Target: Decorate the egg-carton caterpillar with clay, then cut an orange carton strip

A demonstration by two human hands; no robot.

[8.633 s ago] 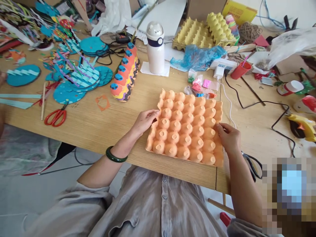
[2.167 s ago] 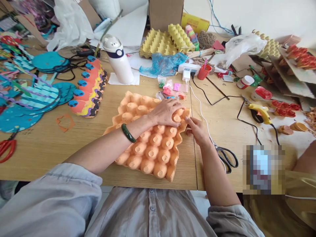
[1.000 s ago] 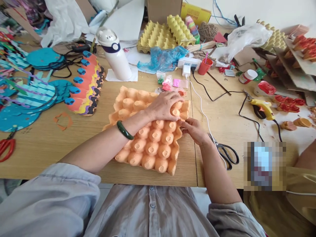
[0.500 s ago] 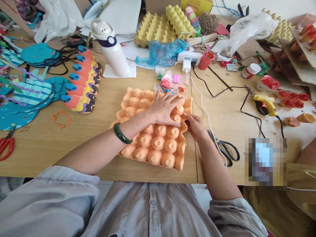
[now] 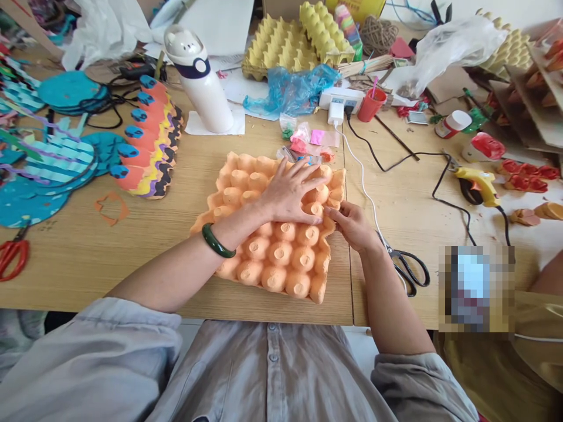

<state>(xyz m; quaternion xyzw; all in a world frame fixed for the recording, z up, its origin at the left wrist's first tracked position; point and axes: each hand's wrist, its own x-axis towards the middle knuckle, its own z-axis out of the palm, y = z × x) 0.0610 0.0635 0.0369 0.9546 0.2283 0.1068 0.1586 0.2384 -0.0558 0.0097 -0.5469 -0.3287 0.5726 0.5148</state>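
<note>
Lettering on the bright yellow cardboard box (image 5: pixel 369 8) at the back is too blurred to read, as is whatever the small red jar with a white lid (image 5: pixel 453 124) carries. Faint dark marks (image 5: pixel 47 224) on the light wood-grain table (image 5: pixel 132 258), near the red-handled scissors (image 5: pixel 12 258), look like handwriting (illegible from here).

The orange moulded-pulp egg tray (image 5: pixel 280 253) lies on the table directly before the person, bumps upward, turned slightly askew. The left hand (image 5: pixel 288 192) rests over its upper right part, palm down, fingers spread wide across the bumps, thumb pointing toward the right edge. The right hand (image 5: pixel 353 225) pinches that edge, thumb on top and the other fingers curled partly out of sight beside it. Black-handled scissors (image 5: pixel 407 271) lie near the right wrist, and a white cable (image 5: pixel 363 176) runs down behind it.
</note>
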